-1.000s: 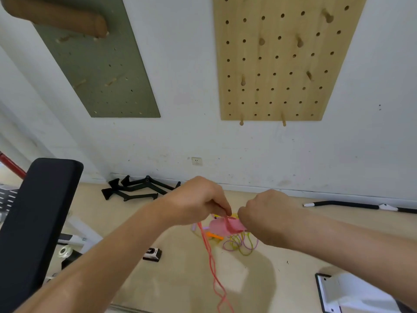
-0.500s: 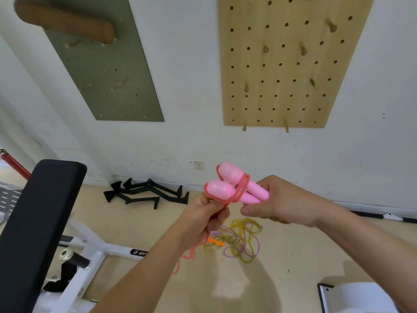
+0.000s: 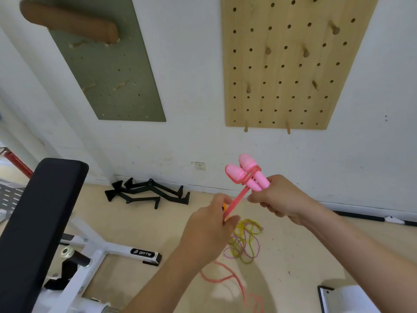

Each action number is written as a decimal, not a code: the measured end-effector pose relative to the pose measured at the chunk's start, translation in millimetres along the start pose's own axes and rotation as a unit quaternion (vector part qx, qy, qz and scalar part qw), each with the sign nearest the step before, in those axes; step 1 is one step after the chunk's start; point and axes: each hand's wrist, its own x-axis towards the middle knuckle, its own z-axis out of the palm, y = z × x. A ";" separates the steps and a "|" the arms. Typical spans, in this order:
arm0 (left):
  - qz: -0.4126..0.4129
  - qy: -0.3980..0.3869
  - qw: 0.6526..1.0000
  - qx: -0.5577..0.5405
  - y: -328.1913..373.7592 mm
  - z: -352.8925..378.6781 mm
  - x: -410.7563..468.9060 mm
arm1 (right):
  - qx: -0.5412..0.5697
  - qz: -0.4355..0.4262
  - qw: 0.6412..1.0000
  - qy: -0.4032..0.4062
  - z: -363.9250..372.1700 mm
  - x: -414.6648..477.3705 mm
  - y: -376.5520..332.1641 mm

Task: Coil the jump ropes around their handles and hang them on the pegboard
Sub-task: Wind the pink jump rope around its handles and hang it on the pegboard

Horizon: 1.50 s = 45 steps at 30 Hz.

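1. The pegboard (image 3: pixel 282 71) hangs on the wall (image 3: pixel 194 86) ahead of you. Its lower edge is well above your hands, and two pegs (image 3: pixel 246 127) stick out along that edge, with more scattered higher up.
2. A green board (image 3: pixel 108 71) hangs to its left, with a strip of bare wall between the two. A thick dowel (image 3: pixel 67 20) juts from the green board's top.
3. On your left a black bench pad (image 3: pixel 38 222) rises near your left forearm, and its white frame (image 3: pixel 99 251) runs out over the floor (image 3: pixel 304 256) beneath it.
4. Black grips (image 3: pixel 146 193) lie at the wall's base, left of your hands. A dark bar (image 3: pixel 361 216) lies along that base on the right, and a white object (image 3: pixel 352 299) fills the bottom right corner.
5. Bare floor shows between the frame and the white object, below your forearms. A yellow and purple rope pile (image 3: pixel 244 242) lies on it, seen between your forearms.
6. Your right hand (image 3: pixel 282 197) has its fingers curled round the lower ends of the two pink handles (image 3: pixel 248 175). It holds them side by side, tilted up and to the left.
7. The pink rope (image 3: pixel 234 202) is wound a few turns round both handles near their tops, then runs taut down to your left hand (image 3: pixel 207 231).
8. Your left hand pinches that rope between thumb and fingers, below and to the left of the right hand. The two hands are near each other but apart.
9. The loose end of the rope lies in curves on the floor under your left forearm.
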 end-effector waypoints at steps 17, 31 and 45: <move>0.361 0.053 0.861 0.355 10.0 -19.2 12.8 | -0.603 -0.035 0.768 -0.211 18.9 -20.1 -13.6; 0.097 -0.173 0.948 -0.250 8.8 -60.5 30.0 | -0.230 -0.224 0.929 -0.186 -13.5 -36.2 -36.5; -0.159 -0.131 0.808 -0.552 -10.2 -29.9 11.9 | -0.045 -0.174 0.975 -0.132 -2.2 -38.5 -32.7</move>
